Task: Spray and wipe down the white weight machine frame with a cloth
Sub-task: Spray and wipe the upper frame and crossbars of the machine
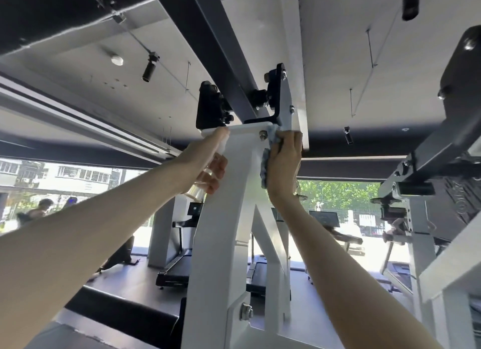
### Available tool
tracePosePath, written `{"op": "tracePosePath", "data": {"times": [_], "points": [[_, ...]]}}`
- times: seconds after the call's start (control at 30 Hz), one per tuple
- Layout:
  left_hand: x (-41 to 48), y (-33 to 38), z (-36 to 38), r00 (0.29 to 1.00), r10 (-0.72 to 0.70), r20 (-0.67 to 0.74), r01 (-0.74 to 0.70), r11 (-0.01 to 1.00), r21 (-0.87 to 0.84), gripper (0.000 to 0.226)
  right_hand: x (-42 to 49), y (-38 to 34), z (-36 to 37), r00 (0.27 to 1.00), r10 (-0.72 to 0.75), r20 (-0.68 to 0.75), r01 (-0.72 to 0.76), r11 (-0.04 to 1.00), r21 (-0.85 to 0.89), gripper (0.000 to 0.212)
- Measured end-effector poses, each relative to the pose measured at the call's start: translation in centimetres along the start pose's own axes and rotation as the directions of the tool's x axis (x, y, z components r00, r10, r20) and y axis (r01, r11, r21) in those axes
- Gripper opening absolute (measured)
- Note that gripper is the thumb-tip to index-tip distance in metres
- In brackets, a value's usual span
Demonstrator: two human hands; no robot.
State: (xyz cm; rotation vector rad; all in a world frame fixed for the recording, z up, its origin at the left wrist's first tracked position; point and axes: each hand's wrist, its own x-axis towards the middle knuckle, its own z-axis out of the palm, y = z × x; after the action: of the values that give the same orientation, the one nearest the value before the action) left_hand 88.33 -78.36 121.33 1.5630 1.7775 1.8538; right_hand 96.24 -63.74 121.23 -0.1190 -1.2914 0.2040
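While against the white frame point(234, 205), cloth point(265, 169) beneath right hand point(285, 164).

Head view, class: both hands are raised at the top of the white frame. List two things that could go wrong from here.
1. The cloth held by the right hand lies against a protruding bolt; it may snag there.
2. The spray bottle in the left hand has its nozzle close under the black bracket, so mist may hit that hardware, or drip off the white frame toward the person below.

Bottle point(200, 182) left of frame point(234, 192), cloth point(265, 166) right
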Motion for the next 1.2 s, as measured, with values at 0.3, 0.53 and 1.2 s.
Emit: {"op": "tracePosePath", "data": {"times": [0.3,0.53,1.2], "points": [[-0.3,1.8,0.1,0.999,0.033,-0.032,-0.031,0.998,0.062,0.065,2.4,2.1,-0.6,0.980,0.060,-0.192,-0.073,0.995,-0.061,0.021],[-0.4,1.5,-0.9,0.999,0.045,-0.017,-0.043,0.994,0.101,0.063,6.0,0.9,0.7,0.997,-0.013,-0.078,0.007,0.997,-0.076,0.027],[-4.8,-3.0,-1.9,0.995,-0.100,-0.013,0.101,0.994,0.035,0.060,-11.8,-3.0,-2.7,0.943,0.067,0.326,-0.040,0.995,-0.090,0.035]]}}
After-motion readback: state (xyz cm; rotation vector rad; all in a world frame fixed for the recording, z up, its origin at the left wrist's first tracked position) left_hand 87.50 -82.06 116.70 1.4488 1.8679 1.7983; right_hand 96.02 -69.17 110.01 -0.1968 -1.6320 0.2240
